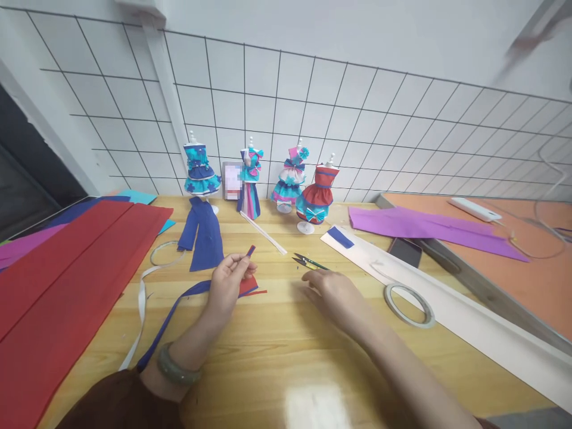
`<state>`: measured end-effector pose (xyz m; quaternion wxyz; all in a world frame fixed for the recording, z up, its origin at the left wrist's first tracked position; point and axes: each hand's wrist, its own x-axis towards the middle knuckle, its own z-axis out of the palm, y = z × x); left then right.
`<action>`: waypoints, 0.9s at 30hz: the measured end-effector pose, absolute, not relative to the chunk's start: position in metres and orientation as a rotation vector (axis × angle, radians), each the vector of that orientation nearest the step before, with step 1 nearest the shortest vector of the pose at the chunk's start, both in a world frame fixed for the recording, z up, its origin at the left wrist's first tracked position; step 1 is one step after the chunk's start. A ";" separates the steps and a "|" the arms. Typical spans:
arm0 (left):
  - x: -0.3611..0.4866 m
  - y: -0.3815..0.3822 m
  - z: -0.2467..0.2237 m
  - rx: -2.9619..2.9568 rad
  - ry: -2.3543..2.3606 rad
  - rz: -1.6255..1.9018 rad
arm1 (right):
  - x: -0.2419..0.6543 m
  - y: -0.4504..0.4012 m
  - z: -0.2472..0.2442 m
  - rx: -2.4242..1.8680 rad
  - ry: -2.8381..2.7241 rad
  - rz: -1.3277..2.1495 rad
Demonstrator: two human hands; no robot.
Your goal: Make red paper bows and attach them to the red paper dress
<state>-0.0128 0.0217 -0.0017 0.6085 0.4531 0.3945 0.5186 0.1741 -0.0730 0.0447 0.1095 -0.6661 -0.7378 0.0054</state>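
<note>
Red-and-blue strip (251,251) stood near the frame's centre, pinched between thumb and fingers in the left hand's (230,279) grip. The right hand (333,292) curled beside small snips (307,261); whether its grip touched them could not be told. Bare bench (259,357) spread across the lower middle. Red sheets (89,256) bordered it at left, a white sheet (469,322) and tape roll (429,319) at right; four dressed mannequins (292,179) lined the upper middle.
</note>
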 end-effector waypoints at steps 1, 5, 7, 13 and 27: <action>-0.013 0.022 -0.002 1.040 0.907 1.200 | 0.184 -0.080 0.046 -2.024 -2.125 0.017; -0.011 0.021 -0.001 1.031 0.883 1.199 | 0.244 -0.104 0.041 -2.409 -1.770 -0.017; -0.011 0.020 -0.001 1.035 0.870 1.193 | 0.282 -0.112 0.034 -2.550 -1.600 -0.098; -0.011 0.021 -0.001 1.036 0.867 1.183 | 0.366 -0.128 0.013 -2.646 -1.457 -0.189; -0.011 0.019 0.004 1.035 0.849 1.172 | 0.365 -0.144 0.008 -2.391 -1.569 -0.097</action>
